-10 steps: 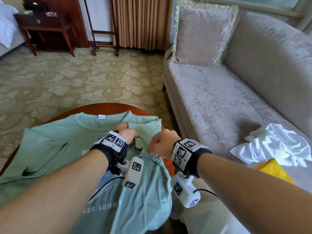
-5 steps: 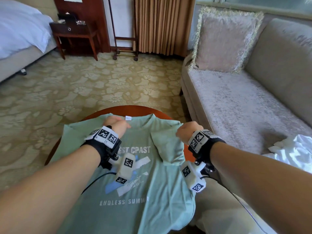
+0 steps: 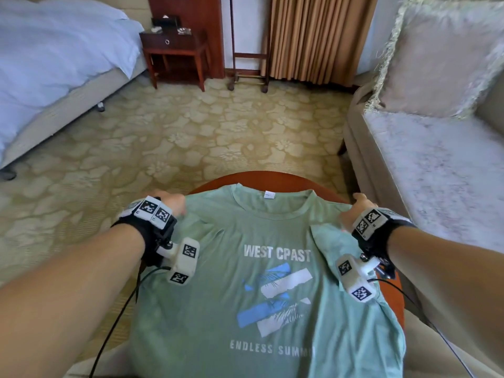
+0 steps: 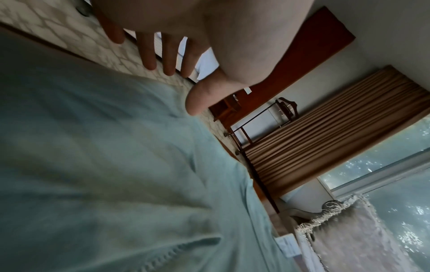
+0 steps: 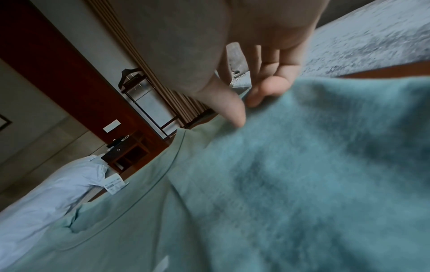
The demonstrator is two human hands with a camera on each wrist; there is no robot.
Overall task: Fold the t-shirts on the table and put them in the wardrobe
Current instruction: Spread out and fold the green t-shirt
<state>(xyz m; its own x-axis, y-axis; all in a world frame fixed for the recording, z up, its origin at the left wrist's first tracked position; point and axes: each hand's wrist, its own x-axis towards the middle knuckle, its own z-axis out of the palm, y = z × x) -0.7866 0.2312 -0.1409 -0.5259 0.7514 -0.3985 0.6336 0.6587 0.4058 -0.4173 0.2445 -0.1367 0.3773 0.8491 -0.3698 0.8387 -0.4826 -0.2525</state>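
On the table (image 3: 272, 177), hands spread the t-shirt (image 3: 245, 296).

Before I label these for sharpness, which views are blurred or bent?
Head view: sharp, wide-angle bowing at the bed and sofa. Left wrist view: t-shirt soft, dim. Right wrist view: cloth blurred, thumb in shade.

This looks like a hotel bedroom. A bed (image 3: 49, 55) with pale blue linen stands at the left, a dark wooden nightstand (image 3: 174, 54) beside it, floral-patterned carpet (image 3: 191, 132) underfoot, pleated tan curtains (image 3: 319, 34) at the window, and a plush grey sofa (image 3: 436, 165) with a fringed cushion (image 3: 441, 55).
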